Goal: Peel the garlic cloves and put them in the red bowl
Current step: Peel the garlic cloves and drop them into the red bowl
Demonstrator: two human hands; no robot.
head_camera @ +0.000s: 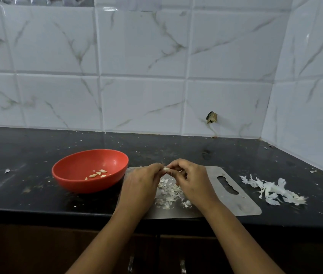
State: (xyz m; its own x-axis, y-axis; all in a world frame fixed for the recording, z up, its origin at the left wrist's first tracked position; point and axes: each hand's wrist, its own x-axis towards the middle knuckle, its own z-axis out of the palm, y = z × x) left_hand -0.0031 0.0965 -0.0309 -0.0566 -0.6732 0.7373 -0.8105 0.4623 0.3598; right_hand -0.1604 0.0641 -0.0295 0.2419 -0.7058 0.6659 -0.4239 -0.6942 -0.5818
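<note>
White garlic clove is sitting pinched between your left hand and your right hand, over the steel board, beside the red bowl. If your grip is slipping, it is probably falling among the peel scraps.

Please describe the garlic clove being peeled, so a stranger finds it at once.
A steel board lies on the black counter, right of the red bowl. Above it, left hand and right hand pinch one pale clove; the other cloves lie in the bowl.
</note>
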